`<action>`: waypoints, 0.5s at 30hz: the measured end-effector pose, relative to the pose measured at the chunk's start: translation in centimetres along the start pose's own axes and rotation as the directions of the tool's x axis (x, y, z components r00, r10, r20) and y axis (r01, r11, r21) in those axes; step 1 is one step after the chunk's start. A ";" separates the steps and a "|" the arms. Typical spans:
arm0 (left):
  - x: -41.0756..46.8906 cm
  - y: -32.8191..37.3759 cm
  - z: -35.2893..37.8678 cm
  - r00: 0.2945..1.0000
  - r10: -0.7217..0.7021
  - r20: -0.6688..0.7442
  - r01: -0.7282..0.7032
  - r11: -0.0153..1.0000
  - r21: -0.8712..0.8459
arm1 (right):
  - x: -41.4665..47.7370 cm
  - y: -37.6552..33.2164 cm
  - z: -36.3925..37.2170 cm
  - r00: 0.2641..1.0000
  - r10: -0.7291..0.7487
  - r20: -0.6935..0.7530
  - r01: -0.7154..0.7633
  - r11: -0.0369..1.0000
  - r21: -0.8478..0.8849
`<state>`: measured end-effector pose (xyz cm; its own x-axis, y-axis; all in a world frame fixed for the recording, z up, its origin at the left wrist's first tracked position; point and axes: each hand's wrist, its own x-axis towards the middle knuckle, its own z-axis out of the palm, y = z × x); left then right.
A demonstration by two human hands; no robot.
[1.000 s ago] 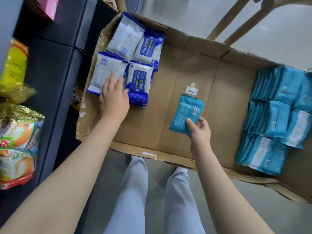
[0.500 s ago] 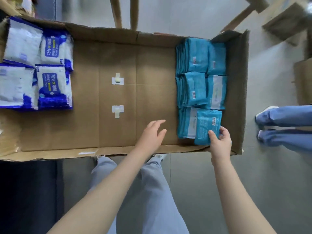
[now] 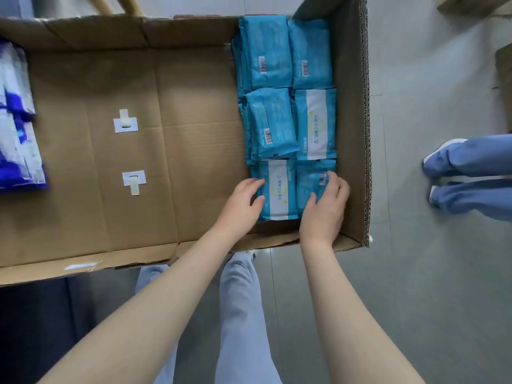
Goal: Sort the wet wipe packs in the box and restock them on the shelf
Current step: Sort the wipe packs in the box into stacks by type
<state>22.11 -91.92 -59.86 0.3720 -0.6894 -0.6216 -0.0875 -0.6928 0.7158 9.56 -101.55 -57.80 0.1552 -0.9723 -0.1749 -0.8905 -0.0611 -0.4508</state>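
Observation:
A wide cardboard box [image 3: 357, 120] lies open below me. Teal wet wipe packs [image 3: 270, 51] fill its right end in two rows of stacks. My right hand [image 3: 324, 212] grips the teal pack [image 3: 307, 181] on top of the nearest right stack, thumb on its left edge and fingers curled over its right side. My left hand [image 3: 241, 206] touches the left edge of the neighbouring teal pack with a white label [image 3: 279, 189], its fingers relaxed. Blue-and-white wet wipe packs [image 3: 16, 134] sit at the box's far left end, partly cut off by the frame.
The box's middle floor shows bare cardboard with two white tape patches [image 3: 126, 124]. Another person's legs and shoes [image 3: 471, 173] stand on the grey floor to the right of the box. Wooden chair legs [image 3: 124, 4] rise behind the box. My own legs are under it.
My right hand carried the teal pack from the box's middle to the nearest right stack. My left hand left the blue-and-white packs and came across to the teal stacks.

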 end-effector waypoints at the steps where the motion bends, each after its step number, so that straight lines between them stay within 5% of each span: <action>1: -0.1 -0.1 -0.3 1.000 0.008 -0.002 -0.008 1.000 -0.008 | 0.0 0.0 -0.1 0.999 -0.028 -0.019 0.029 1.000 0.012; 9: 1.9 4.1 -4.4 0.941 -0.070 -0.331 -0.017 0.968 -0.251 | 4.8 -3.6 -2.0 0.994 -0.098 0.052 0.086 0.976 0.199; 15: 6.3 7.9 -4.4 0.951 -0.143 -0.275 0.059 0.955 -0.291 | 8.3 -6.5 -0.9 0.990 0.026 0.136 -0.040 0.994 0.104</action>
<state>27.78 -100.79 -56.70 0.6202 -0.4981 -0.6060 0.2076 -0.6408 0.7392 16.26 -109.41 -55.55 0.1884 -0.9339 -0.3038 -0.8470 0.0021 -0.5317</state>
